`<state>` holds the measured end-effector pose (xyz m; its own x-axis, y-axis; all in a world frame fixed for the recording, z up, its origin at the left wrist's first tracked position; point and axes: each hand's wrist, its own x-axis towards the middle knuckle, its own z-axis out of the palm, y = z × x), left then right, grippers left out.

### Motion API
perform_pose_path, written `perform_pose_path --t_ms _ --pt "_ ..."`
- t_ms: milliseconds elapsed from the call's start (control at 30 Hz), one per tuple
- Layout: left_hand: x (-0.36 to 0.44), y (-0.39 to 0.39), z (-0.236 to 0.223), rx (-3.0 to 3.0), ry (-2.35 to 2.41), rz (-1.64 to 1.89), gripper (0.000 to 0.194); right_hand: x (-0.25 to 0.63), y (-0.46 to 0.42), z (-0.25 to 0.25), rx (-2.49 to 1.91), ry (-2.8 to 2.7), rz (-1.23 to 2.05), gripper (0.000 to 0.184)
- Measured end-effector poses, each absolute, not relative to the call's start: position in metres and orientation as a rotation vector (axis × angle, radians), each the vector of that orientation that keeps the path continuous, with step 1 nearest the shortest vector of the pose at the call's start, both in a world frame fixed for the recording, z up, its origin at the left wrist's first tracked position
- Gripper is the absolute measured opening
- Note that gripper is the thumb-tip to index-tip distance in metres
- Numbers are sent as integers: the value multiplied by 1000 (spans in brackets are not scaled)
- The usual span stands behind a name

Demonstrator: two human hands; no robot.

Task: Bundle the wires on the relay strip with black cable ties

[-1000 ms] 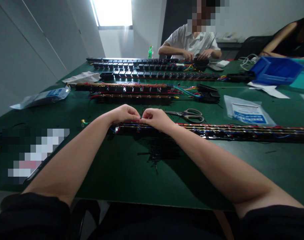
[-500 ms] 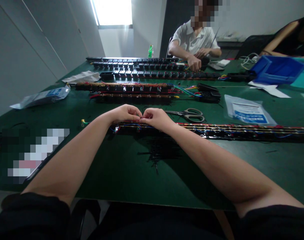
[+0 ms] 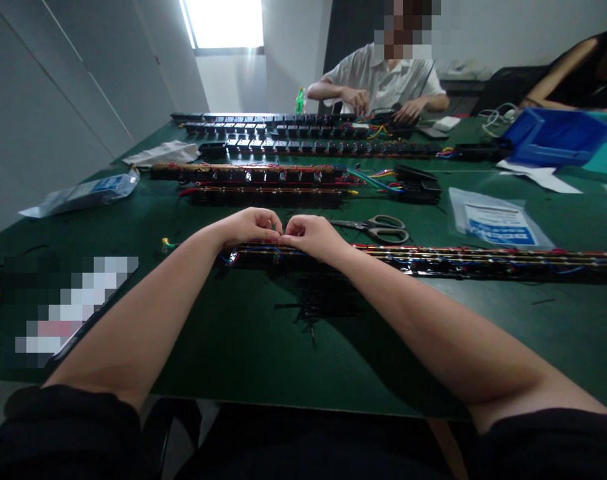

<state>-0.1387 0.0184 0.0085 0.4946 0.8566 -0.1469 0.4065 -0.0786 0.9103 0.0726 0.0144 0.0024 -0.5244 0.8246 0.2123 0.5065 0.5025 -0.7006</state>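
A long black strip (image 3: 488, 263) with red, blue and gold-coloured wires along its top lies across the table in front of me. Over its left part, my left hand (image 3: 247, 225) is closed in a pinch. My right hand (image 3: 310, 235) pinches right beside it, the fingertips of both almost meeting at the wires. Whatever is between the fingers is too small to make out. Just behind my right hand lie scissors (image 3: 386, 230), their blades pointing left. A heap of thin black ties (image 3: 323, 303) lies on the near side of the strip.
Farther back are more wired black strips (image 3: 263, 175). Clear plastic bags lie left (image 3: 98, 190) and right (image 3: 498, 220). A blue bin (image 3: 553, 140) stands at the back right. Across the green table (image 3: 223, 347), a person in a white shirt (image 3: 383, 83) works; another person's arm is farther right.
My hands stay at the same place on the strip, with only slight finger movement. The person across has drawn one hand back and to the left, away from the wires.
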Motion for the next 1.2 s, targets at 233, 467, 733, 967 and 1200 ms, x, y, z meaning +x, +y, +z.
perform_pose_path --t_ms 233,467,733,967,1200 --pt "-139 20 7 1648 1105 571 21 73 11 4 -999 -2202 789 8" --pt "-142 23 5 1605 1091 556 26 73 9 4 -935 -2220 775 7" --pt "-140 21 9 1589 1108 534 26 72 8 5 -927 -2287 665 11" --pt "-139 19 11 1583 1099 523 21 71 7 5 -936 -2373 619 16" --pt "-137 17 12 1587 1034 521 18 71 6 3 -995 -2413 629 13"
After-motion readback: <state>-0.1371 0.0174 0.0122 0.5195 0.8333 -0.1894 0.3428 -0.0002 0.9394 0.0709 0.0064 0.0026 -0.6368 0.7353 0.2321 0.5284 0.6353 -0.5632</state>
